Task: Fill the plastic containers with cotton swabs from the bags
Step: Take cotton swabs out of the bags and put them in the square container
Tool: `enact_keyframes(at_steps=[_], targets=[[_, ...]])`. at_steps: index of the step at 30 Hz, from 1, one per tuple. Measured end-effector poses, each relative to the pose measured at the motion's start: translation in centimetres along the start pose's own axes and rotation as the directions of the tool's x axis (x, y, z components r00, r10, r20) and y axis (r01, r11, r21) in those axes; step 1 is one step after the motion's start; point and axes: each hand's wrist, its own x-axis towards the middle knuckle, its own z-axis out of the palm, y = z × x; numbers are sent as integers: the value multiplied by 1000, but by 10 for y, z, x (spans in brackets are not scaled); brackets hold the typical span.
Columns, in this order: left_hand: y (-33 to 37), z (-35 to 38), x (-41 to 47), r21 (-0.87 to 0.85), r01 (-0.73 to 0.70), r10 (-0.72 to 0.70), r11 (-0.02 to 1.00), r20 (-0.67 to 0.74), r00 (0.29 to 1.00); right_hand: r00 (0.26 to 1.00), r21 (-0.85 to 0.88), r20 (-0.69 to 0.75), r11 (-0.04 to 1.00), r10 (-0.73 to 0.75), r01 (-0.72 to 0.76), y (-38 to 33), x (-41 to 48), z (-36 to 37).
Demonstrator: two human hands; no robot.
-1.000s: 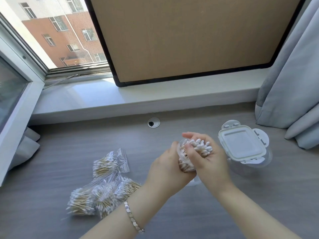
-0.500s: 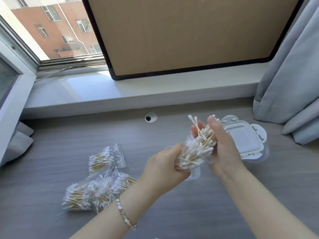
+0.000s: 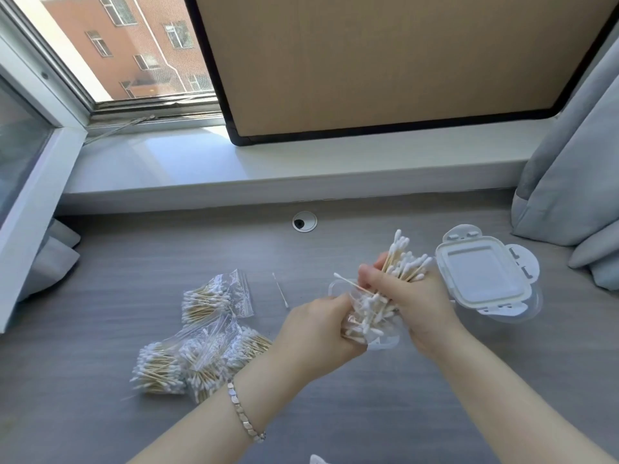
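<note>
Right hand (image 3: 418, 306) is clamped round a thick bundle of cotton swabs (image 3: 405, 262), fingers curled across the wooden sticks, white tips fanning out above the knuckles. Coming in from the other side, the left hand (image 3: 318, 326) pinches the clear bag (image 3: 356, 316) that sheathes the bundle's lower end, and that split makes sense: one hand anchors the plastic so the other can draw the swabs out as a single clump rather than a scatter. All of this happens right over an open plastic container (image 3: 385, 341), its clear rim peeking out beneath both hands, so anything that slips should drop inside. One swab is sticking out sideways from the bundle, and a loose swab (image 3: 280, 289) lies on the grey surface (image 3: 351, 413) just beyond the hands, so strays are a real risk here. Off to the right, near the curtain (image 3: 576, 162), a second container (image 3: 482, 272) sits with its white clip lid on, well clear of the action; whether it is filled I cannot tell. On the left wait several more bags (image 3: 214, 296) of swabs, bunched together within easy reach of the left hand. My read: the emptying is partway through, with the bag about to come off, and plenty of bagged stock left to go.
</note>
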Motion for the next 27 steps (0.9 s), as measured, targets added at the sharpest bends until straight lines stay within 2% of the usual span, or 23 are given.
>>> enact_keyframes(at_steps=[5,9,14,19,22,27], targets=[[-14,9,-3,-79,32,-35,996,-33,999,989,68,-121,993,-88,97,-6,8,4],[-26,18,-7,-169,6,-23,986,-100,995,987,309,-158,949,-18,66,-12,18,3],[-34,21,-10,-178,-11,-13,984,-132,991,989,533,-100,845,108,-38,-4,21,2],[-42,21,-14,-184,-40,14,982,-136,991,988,582,-57,809,142,-82,-1,22,5],[-48,23,-19,-225,-47,9,973,-169,986,983,651,-5,747,182,-135,-3,24,5],[-58,24,-24,-235,-76,29,969,-197,980,984,720,7,682,181,-130,-4,27,10]])
